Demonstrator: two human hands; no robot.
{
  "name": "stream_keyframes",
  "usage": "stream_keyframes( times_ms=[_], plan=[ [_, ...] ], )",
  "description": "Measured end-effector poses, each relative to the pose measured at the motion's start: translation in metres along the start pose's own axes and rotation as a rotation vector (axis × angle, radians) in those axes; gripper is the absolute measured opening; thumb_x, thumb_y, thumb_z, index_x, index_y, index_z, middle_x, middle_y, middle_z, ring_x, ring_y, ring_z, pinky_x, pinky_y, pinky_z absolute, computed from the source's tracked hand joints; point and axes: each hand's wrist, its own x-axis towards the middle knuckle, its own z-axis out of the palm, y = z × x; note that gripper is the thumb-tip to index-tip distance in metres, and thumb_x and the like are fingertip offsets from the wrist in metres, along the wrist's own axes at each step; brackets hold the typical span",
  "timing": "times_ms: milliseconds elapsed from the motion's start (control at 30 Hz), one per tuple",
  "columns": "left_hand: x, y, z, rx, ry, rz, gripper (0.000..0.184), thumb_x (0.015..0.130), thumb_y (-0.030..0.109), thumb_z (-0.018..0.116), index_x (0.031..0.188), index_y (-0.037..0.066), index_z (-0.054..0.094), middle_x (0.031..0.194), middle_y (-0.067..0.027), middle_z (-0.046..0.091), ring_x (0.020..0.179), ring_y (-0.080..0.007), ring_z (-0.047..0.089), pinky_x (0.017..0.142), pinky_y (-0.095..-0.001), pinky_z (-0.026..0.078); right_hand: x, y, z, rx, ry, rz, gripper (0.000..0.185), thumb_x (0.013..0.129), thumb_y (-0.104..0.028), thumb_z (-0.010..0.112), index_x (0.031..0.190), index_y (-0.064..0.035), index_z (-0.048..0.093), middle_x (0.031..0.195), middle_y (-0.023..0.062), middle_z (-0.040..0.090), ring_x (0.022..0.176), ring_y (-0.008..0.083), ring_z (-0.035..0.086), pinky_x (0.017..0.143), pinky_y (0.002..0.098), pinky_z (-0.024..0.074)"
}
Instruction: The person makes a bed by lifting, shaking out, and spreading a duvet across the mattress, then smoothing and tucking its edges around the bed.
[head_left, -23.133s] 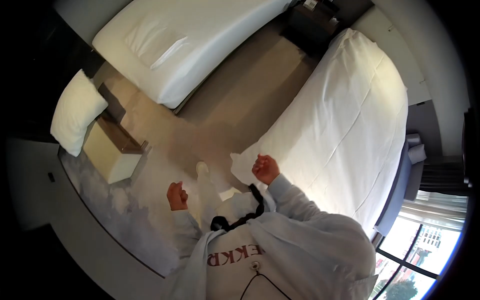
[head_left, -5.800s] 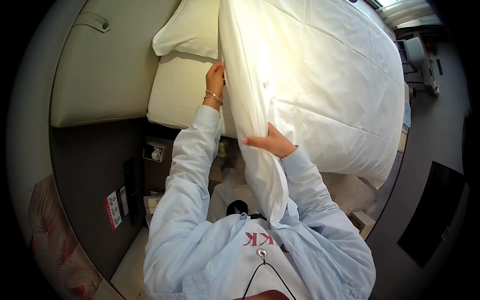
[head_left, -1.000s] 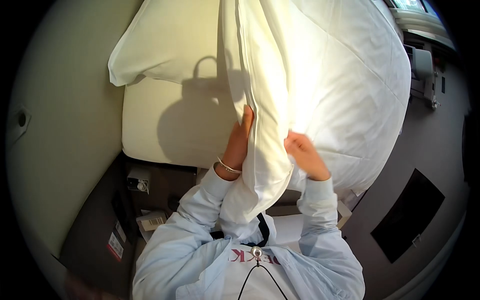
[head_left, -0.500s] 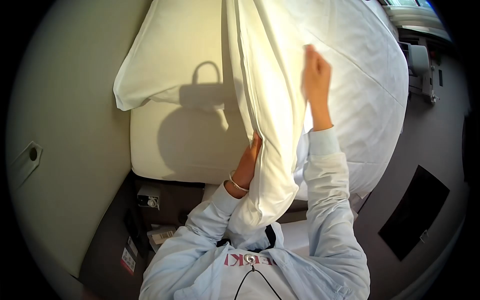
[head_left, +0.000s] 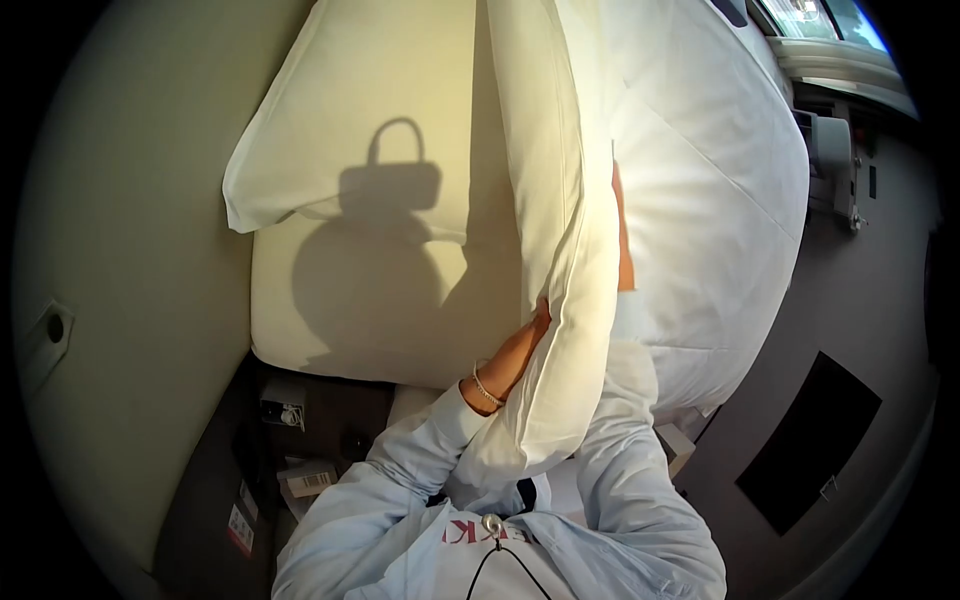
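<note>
A long white pillow (head_left: pixel 565 330) stands on its edge between my arms, its near end close to my chest. My left hand (head_left: pixel 530 335) grips its left side, the fingers partly hidden in the fabric. On the far right side, my right hand (head_left: pixel 621 215) lies along the pillow, only a strip of it and the wrist visible; its fingers are hidden. To the left, another white pillow (head_left: pixel 290 180) with a flat hem rests on the bed (head_left: pixel 330 345).
A padded headboard or wall (head_left: pixel 140 250) is at the left. Below it is a dark nightstand (head_left: pixel 330 400) with a small box (head_left: pixel 283 404) on it. A black mat (head_left: pixel 810 440) lies on the grey floor at right. A window (head_left: pixel 820 20) shows at upper right.
My right hand, raised over the bed before, has come down against the pillow's right side. The pillow has shifted right and stands more upright, with my left hand still on it.
</note>
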Motion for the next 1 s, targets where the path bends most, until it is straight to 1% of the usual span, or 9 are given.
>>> stream_keyframes(
  times_ms=[400, 467, 533, 600, 667, 733, 867, 933, 1000],
  plan=[
    [0.028, -0.006, 0.003, -0.071, 0.010, -0.073, 0.055, 0.088, 0.045, 0.033, 0.119, 0.000, 0.040, 0.113, -0.0044, 0.047, 0.099, -0.0095, 0.044, 0.085, -0.0218, 0.035, -0.002, -0.038, 0.011, -0.069, -0.187, 0.080, 0.016, 0.079, -0.015, 0.048, 0.086, -0.0014, 0.054, 0.063, 0.0046, 0.051, 0.063, 0.0104, 0.047, 0.058, 0.0254, 0.0390],
    [0.018, 0.004, 0.008, 0.013, 0.102, -0.232, 0.054, 0.088, 0.044, 0.033, 0.117, -0.001, 0.043, 0.111, -0.0048, 0.049, 0.097, -0.0093, 0.046, 0.084, -0.0210, 0.036, 0.020, 0.027, -0.013, -0.304, -0.033, -0.127, 0.024, 0.077, -0.018, 0.054, 0.095, -0.0025, 0.051, 0.070, 0.0100, 0.054, 0.066, 0.0173, 0.051, 0.060, 0.0290, 0.0404],
    [0.018, -0.014, 0.012, -0.064, 0.044, -0.114, 0.053, 0.088, 0.043, 0.034, 0.115, -0.002, 0.044, 0.105, -0.0052, 0.052, 0.093, -0.0104, 0.048, 0.082, -0.0206, 0.036, -0.016, -0.069, -0.037, -0.794, 0.472, -0.684, 0.034, 0.075, -0.024, 0.061, 0.100, -0.0048, 0.048, 0.080, 0.0124, 0.053, 0.066, 0.0218, 0.050, 0.059, 0.0309, 0.0406],
    [0.011, -0.017, 0.031, 0.334, 0.233, 0.177, 0.048, 0.089, 0.039, 0.036, 0.108, -0.003, 0.048, 0.098, -0.0065, 0.055, 0.088, -0.0119, 0.050, 0.079, -0.0218, 0.038, -0.059, -0.127, -0.058, -0.272, 0.375, -0.158, 0.040, 0.073, -0.029, 0.063, 0.099, -0.0030, 0.048, 0.079, 0.0137, 0.053, 0.066, 0.0244, 0.050, 0.059, 0.0319, 0.0412],
    [0.008, -0.010, 0.045, 0.351, 0.113, 0.251, 0.033, 0.088, 0.026, 0.043, 0.095, -0.005, 0.051, 0.087, -0.0103, 0.058, 0.083, -0.0151, 0.052, 0.072, -0.0287, 0.040, -0.103, -0.160, -0.053, -0.538, 0.075, 0.110, 0.047, 0.071, -0.034, 0.064, 0.099, -0.0004, 0.047, 0.078, 0.0146, 0.053, 0.068, 0.0267, 0.051, 0.059, 0.0336, 0.0419],
    [0.010, -0.027, 0.044, 0.529, 0.066, 0.247, 0.027, 0.084, 0.019, 0.048, 0.094, -0.006, 0.051, 0.087, -0.0144, 0.057, 0.083, -0.0198, 0.053, 0.071, -0.0300, 0.040, -0.129, -0.141, -0.030, -1.017, 0.109, -0.328, 0.051, 0.070, -0.039, 0.063, 0.096, 0.0012, 0.046, 0.078, 0.0160, 0.052, 0.071, 0.0301, 0.053, 0.058, 0.0351, 0.0425],
    [-0.016, -0.025, 0.042, 0.693, -0.118, 0.301, 0.051, 0.075, 0.024, 0.060, 0.111, -0.004, 0.037, 0.103, -0.0148, 0.050, 0.095, -0.0240, 0.048, 0.083, -0.0334, 0.038, -0.108, -0.101, -0.035, -0.696, -0.039, 0.132, 0.044, 0.071, -0.030, 0.064, 0.094, 0.0043, 0.051, 0.073, 0.0162, 0.057, 0.067, 0.0291, 0.056, 0.059, 0.0328, 0.0435],
    [-0.037, -0.067, 0.016, 0.953, -0.092, 0.354, 0.075, 0.065, 0.037, 0.067, 0.117, -0.004, 0.032, 0.114, -0.0185, 0.043, 0.103, -0.0310, 0.043, 0.089, -0.0361, 0.034, -0.099, -0.084, -0.032, -0.094, -0.142, 0.170, 0.031, 0.074, -0.022, 0.060, 0.090, 0.0039, 0.057, 0.078, 0.0072, 0.061, 0.067, 0.0117, 0.054, 0.061, 0.0255, 0.0425],
    [-0.077, -0.089, -0.007, 1.340, -0.213, 0.303, 0.092, 0.057, 0.046, 0.069, 0.122, -0.005, 0.028, 0.123, -0.0217, 0.033, 0.110, -0.0344, 0.037, 0.092, -0.0365, 0.032, -0.102, -0.082, -0.029, -0.078, -0.052, 0.093, 0.030, 0.075, -0.023, 0.060, 0.090, 0.0028, 0.057, 0.073, 0.0022, 0.058, 0.064, 0.0093, 0.050, 0.059, 0.0241, 0.0408]
  ],
)
